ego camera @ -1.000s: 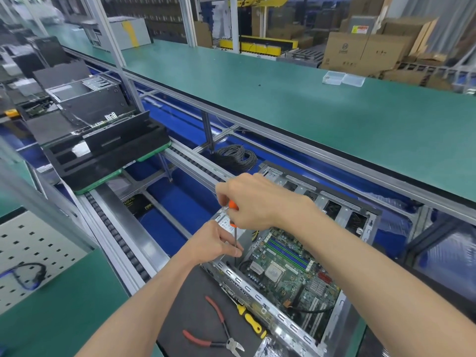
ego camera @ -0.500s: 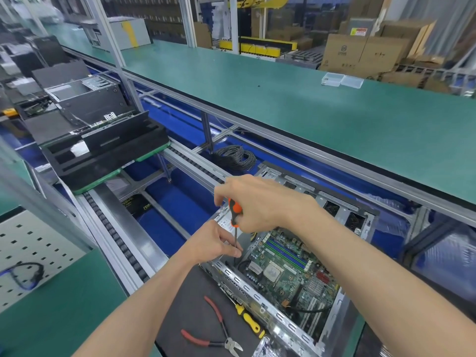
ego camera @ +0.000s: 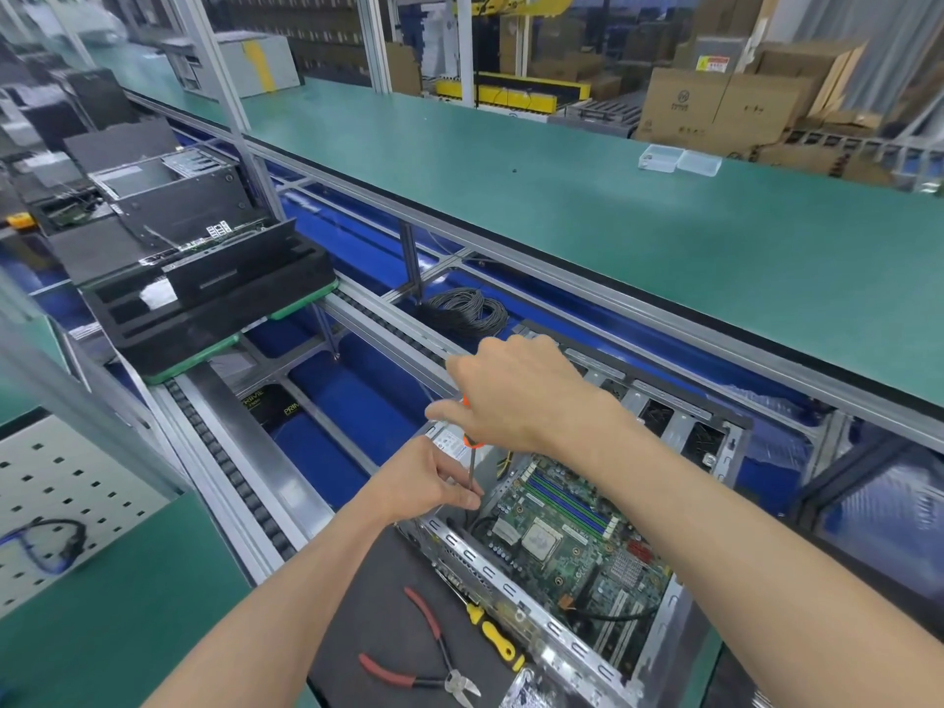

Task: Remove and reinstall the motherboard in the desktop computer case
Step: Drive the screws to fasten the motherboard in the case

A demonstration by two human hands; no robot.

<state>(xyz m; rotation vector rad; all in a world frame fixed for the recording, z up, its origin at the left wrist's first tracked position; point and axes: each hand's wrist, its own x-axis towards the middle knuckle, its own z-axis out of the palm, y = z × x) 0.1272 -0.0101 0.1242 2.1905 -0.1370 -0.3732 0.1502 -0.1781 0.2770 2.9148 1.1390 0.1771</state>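
Green circuit board, the motherboard [ego camera: 572, 544], lies flat inside the desktop computer case [ego camera: 516, 600], which rests open side up on a dark mat [ego camera: 378, 605] at the near edge of the line; blue and green memory slots run along the board's far side, a square silver processor plate sits near its middle, black cables cross its near end. Case walls are bare silver metal with slotted rims. Right hand [ego camera: 516, 396]: fingers curled over the orange handle of a screwdriver [ego camera: 471, 452], held upright with its shaft pointing down into the case's left corner. Left hand [ego camera: 434, 477]: thumb and fingers pinch the lower shaft just above the case rim. Red-handled pliers [ego camera: 424, 651] and a yellow-handled tool [ego camera: 493, 636] lie on the mat beside the case
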